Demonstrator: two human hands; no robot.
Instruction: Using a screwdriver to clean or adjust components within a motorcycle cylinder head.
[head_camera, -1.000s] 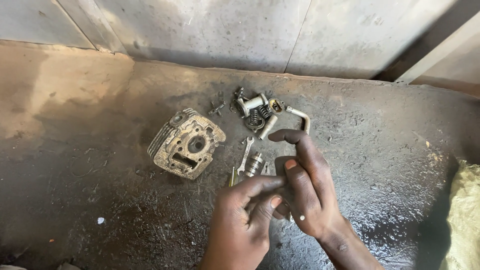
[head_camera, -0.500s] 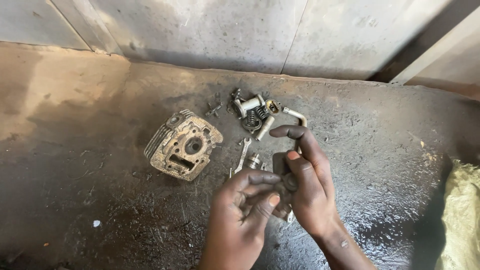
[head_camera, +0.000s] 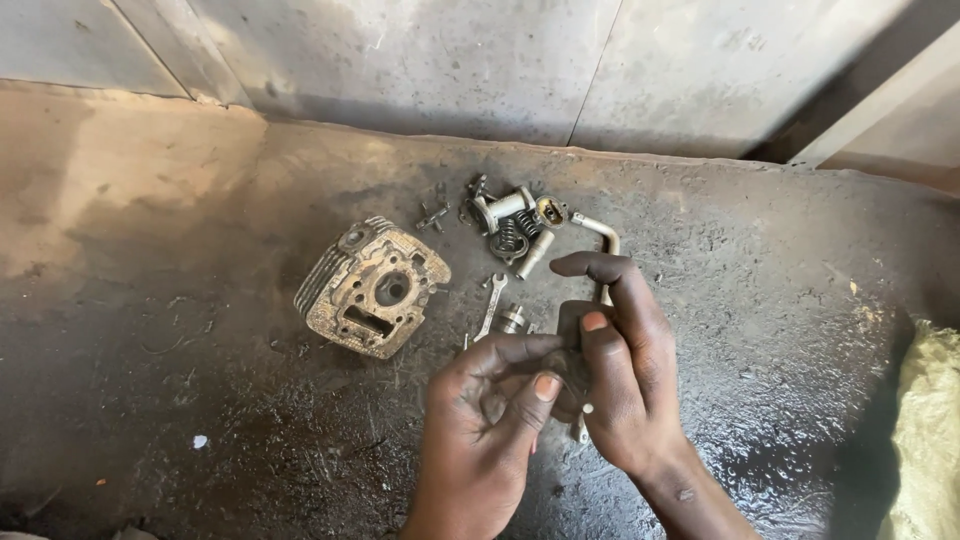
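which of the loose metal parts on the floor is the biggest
The finned engine head, lying left of the small parts. It is a wide, ribbed block with an opening in its face, while the others, such as the spring and bent tube, are small pieces.

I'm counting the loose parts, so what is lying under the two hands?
Below the right hand a pale metal end pokes out. Both it and the left hand pinch a small dark part, mostly covered by fingers; anything else beneath is hidden.
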